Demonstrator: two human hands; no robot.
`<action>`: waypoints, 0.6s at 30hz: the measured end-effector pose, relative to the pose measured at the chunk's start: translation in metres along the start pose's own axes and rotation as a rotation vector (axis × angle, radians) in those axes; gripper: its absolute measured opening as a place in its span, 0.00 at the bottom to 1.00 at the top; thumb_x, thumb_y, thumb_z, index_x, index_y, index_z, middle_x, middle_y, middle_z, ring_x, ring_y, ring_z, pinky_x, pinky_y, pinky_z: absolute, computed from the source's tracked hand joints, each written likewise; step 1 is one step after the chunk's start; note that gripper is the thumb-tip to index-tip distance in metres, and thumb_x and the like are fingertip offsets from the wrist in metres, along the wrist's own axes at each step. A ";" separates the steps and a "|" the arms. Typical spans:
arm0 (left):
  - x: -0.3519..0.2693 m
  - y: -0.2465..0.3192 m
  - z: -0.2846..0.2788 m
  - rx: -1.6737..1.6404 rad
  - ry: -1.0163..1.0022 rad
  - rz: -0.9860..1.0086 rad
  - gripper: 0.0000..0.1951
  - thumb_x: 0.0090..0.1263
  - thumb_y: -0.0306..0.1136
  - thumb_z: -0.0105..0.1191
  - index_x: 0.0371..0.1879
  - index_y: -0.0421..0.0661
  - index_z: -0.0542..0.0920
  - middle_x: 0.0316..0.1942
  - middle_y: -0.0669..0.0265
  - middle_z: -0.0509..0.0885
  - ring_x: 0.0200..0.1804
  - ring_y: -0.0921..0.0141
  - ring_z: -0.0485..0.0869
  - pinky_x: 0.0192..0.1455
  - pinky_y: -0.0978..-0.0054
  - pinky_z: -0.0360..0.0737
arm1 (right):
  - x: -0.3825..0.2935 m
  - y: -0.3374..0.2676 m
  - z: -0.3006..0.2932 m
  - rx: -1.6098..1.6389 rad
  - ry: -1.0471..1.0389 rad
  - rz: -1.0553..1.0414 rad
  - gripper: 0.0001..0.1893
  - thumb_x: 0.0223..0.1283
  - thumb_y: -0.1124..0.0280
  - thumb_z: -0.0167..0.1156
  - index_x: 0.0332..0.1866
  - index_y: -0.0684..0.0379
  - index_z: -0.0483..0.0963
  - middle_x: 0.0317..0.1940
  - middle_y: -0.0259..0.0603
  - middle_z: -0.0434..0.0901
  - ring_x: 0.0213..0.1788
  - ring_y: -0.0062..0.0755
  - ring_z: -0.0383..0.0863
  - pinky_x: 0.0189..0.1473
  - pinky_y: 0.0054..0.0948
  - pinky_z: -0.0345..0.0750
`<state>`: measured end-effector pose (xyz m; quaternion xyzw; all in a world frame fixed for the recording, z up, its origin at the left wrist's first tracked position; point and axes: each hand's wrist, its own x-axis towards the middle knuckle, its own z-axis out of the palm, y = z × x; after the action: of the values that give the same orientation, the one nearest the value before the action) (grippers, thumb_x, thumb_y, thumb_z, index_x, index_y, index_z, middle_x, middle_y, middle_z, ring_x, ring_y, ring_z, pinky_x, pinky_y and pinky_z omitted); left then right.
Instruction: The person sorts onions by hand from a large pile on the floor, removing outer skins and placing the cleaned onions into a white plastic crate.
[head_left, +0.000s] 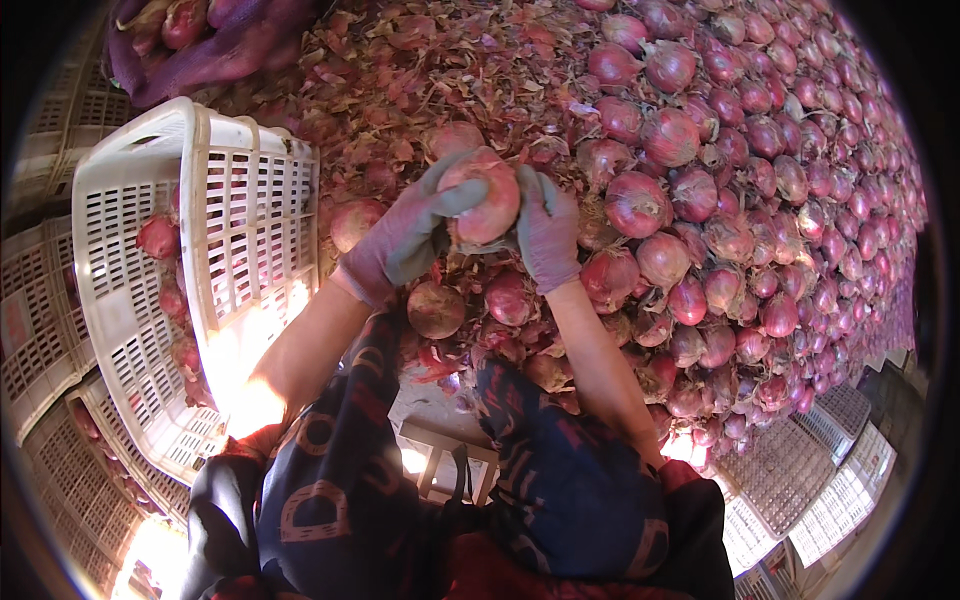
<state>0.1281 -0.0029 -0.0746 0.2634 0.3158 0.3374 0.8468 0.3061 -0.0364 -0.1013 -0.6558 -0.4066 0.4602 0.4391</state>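
Observation:
My left hand (420, 229), in a pinkish glove with grey-coated fingers, holds a large red onion (486, 199) with the thumb across its face. My right hand (549, 229), gloved the same way, is at the onion's right side with fingers bent. Whether those fingers grip the onion or only rest by its edge is unclear. Just beyond the held onion lies another red onion (454, 139). Nearer my body, a brownish onion (436, 309) and a red onion (510, 297) lie below my hands.
A heap of red onions (720, 202) fills the right side. Loose dry skins (450, 67) cover the ground ahead. At left stands a white plastic crate (259, 217) with onions inside, near a purple mesh sack (217, 60). More crates (787, 472) stand at lower right.

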 end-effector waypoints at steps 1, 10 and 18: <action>0.008 -0.002 0.001 -0.050 0.022 0.009 0.37 0.68 0.46 0.64 0.73 0.47 0.64 0.62 0.61 0.76 0.58 0.67 0.81 0.49 0.69 0.89 | -0.002 -0.006 -0.005 -0.057 -0.022 0.076 0.18 0.76 0.57 0.54 0.41 0.64 0.78 0.24 0.36 0.81 0.28 0.28 0.79 0.35 0.32 0.77; -0.027 0.116 -0.043 -0.660 -0.369 0.473 0.17 0.81 0.44 0.43 0.33 0.49 0.80 0.22 0.74 0.74 0.16 0.79 0.65 0.16 0.82 0.65 | -0.046 0.001 -0.055 -0.704 0.060 -0.289 0.31 0.65 0.50 0.63 0.62 0.64 0.69 0.53 0.54 0.80 0.54 0.56 0.80 0.56 0.48 0.76; -0.017 0.069 -0.067 -0.468 -0.030 0.327 0.19 0.80 0.48 0.46 0.48 0.45 0.82 0.39 0.63 0.88 0.37 0.65 0.85 0.43 0.69 0.82 | -0.092 0.015 -0.040 -1.398 -0.572 -0.342 0.31 0.59 0.50 0.64 0.63 0.58 0.69 0.51 0.45 0.76 0.54 0.43 0.77 0.51 0.42 0.78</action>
<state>0.0428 0.0436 -0.0669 0.1134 0.1699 0.5293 0.8235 0.3236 -0.1346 -0.0857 -0.5645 -0.7957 0.1738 -0.1340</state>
